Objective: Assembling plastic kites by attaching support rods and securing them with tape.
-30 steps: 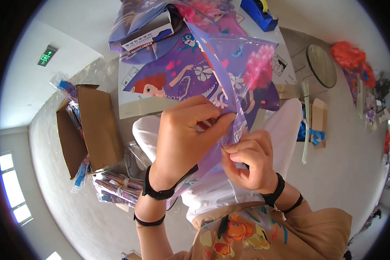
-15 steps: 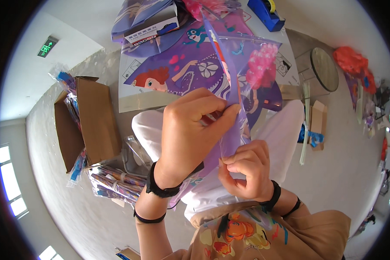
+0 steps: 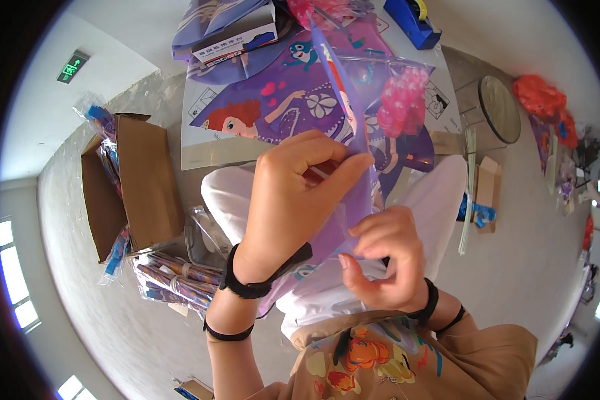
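Observation:
My left hand (image 3: 290, 193) pinches the folded edge of a purple printed plastic sheet (image 3: 358, 137) between thumb and fingers, holding it up over my lap. Below that grip my right hand (image 3: 390, 260) has its thumb and fingers apart, close to the sheet's lower part and slightly blurred; nothing shows in it. Behind my hands, a flat purple piece with a red-haired cartoon figure (image 3: 237, 120) lies on the white board (image 3: 207, 150). A clear bag of pink frilly material (image 3: 405, 100) is to the right of the raised sheet.
A blue tape dispenser (image 3: 413, 25) stands at the far right of the board, a small white carton (image 3: 237, 43) at the far left. On the floor are an open cardboard box (image 3: 150, 187), bundled wrapped rods (image 3: 180, 277) and a smaller box (image 3: 488, 190). A round stool (image 3: 500, 110) stands right.
My right hand's fingers have parted from their pinch at the sheet's lower edge and drawn slightly away. My left hand keeps its grip in nearly the same place.

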`<action>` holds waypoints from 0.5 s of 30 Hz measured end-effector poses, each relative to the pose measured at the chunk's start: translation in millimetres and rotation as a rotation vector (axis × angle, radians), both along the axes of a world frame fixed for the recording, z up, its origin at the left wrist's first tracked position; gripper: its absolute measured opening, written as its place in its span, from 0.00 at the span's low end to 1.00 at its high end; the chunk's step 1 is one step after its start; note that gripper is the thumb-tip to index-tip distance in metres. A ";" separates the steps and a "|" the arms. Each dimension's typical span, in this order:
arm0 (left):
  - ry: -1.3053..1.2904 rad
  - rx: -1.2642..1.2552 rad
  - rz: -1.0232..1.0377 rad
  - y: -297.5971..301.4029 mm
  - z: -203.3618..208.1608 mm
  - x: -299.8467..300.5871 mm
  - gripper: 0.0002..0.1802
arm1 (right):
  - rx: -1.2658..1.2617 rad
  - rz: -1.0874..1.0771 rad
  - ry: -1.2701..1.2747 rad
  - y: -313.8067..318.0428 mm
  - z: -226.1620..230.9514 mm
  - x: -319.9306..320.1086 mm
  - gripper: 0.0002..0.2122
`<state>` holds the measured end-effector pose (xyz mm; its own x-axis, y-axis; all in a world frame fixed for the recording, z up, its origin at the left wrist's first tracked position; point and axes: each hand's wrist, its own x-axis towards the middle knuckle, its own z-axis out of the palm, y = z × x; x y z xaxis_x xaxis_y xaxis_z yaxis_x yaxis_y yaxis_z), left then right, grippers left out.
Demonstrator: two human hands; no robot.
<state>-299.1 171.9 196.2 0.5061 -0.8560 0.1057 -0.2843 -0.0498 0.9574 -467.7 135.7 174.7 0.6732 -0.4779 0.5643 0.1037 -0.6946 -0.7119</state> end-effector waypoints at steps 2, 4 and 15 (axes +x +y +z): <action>0.201 0.126 -0.121 6.7 -1.4 6.3 0.12 | 0.157 0.039 -0.046 -10.8 2.0 0.5 0.19; 0.344 0.098 -0.146 14.6 -7.9 4.8 0.16 | 0.235 0.009 -0.040 -22.6 7.6 1.1 0.18; 0.378 0.071 -0.095 29.3 -20.2 -14.2 0.11 | 0.389 -0.004 0.086 -65.5 35.1 4.3 0.15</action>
